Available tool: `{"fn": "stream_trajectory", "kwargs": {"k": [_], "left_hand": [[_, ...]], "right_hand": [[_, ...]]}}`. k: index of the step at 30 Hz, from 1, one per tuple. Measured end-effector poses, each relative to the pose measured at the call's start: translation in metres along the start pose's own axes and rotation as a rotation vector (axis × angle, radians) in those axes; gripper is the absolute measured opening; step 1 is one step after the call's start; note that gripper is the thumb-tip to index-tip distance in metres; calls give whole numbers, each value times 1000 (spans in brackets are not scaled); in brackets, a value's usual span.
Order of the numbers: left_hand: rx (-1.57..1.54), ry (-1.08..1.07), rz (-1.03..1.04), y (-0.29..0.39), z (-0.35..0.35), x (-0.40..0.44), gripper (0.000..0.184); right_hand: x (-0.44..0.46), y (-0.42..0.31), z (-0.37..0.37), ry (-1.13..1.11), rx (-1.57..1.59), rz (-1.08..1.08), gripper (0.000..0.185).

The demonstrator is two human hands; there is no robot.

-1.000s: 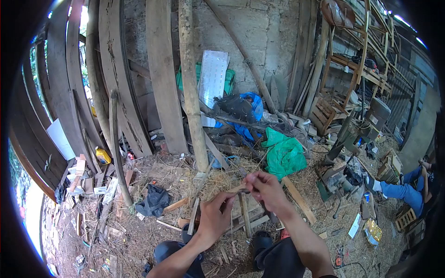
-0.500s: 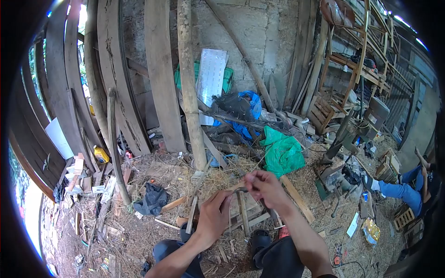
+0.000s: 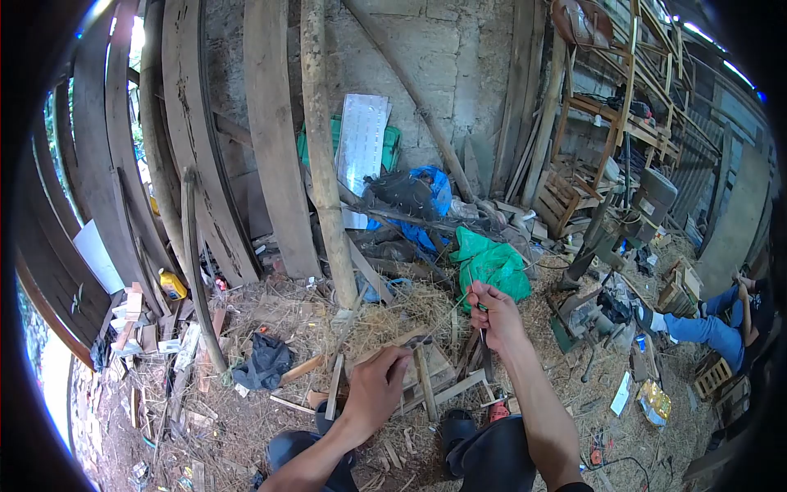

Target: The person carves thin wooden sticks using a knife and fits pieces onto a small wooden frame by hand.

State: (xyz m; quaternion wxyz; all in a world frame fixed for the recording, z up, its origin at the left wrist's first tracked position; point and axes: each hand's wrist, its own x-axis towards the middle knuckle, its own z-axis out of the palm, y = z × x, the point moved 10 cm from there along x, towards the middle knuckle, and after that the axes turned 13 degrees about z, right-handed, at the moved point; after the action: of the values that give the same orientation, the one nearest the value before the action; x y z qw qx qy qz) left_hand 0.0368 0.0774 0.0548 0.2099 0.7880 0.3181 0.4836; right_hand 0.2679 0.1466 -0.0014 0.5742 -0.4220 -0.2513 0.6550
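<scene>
My left hand (image 3: 377, 387) is closed, its thumb and fingers pinching a small dark curved piece (image 3: 419, 341) that sticks out to the right. The piece's kind is too small to tell. Up and to the right, my right hand (image 3: 498, 318) is closed around a narrow dark blade-like tool (image 3: 488, 361), which points down below the fist. A thin reddish tip shows above the fingers. The two hands are apart. Under them lie a wooden board (image 3: 438, 373) and a short upright-looking stick (image 3: 426, 384), between my feet.
A wooden post (image 3: 324, 164) stands ahead, near a green plastic bag (image 3: 492, 266). A black bag (image 3: 264, 361) and wood scraps litter the straw floor. At right are a vise-like metal stand (image 3: 586, 320) and another person's legs in jeans (image 3: 705, 328).
My right hand has drawn away from the left hand, toward the right and slightly up, with the tool. My left hand still holds the curved piece. The view has shifted slightly.
</scene>
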Motion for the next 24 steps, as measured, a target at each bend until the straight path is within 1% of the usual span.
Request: {"fn": "stream_trajectory", "kwargs": {"k": [2, 4, 5, 6, 7, 8, 9, 11, 12, 13, 15, 19, 22, 24], "left_hand": [[-35, -41, -13, 1, 6, 2, 11], [-24, -34, -13, 5, 7, 2, 11], [-18, -34, -14, 6, 6, 2, 11], [-19, -34, -11, 9, 3, 3, 11], [-36, -44, -63, 7, -1, 2, 11], [-53, -54, -114, 2, -4, 2, 11], [-55, -51, -107, -1, -7, 2, 11], [-62, -57, -197, -20, -5, -4, 11], [-85, -34, -206, -24, -5, -4, 11], [-84, -41, -212, -25, -4, -5, 11], [-65, -40, -176, -24, -4, -2, 12], [-103, -62, -191, -23, 2, -4, 12], [-84, -86, -180, -14, 5, -4, 13], [-76, -74, -139, -12, 9, -5, 12]], "right_hand": [[2, 2, 0, 14, 32, 11, 18], [1, -3, -6, 89, 64, -43, 17], [9, -5, -20, 88, 62, -44, 17], [19, -14, -52, 152, 206, -107, 17], [24, -21, -85, 215, 350, -172, 18], [17, -31, -92, 224, 361, -214, 23], [11, -33, -88, 222, 359, -221, 23], [0, -26, -50, 123, 132, -128, 22], [-9, -23, -25, 90, 43, -80, 23], [-18, -20, -11, 95, 49, -74, 23], [-26, -11, 31, -101, -136, -45, 24], [-17, -8, 29, -87, -102, -80, 24], [-5, -3, 17, -53, -76, -48, 23], [-1, -2, 7, 3, -82, -44, 21]]}}
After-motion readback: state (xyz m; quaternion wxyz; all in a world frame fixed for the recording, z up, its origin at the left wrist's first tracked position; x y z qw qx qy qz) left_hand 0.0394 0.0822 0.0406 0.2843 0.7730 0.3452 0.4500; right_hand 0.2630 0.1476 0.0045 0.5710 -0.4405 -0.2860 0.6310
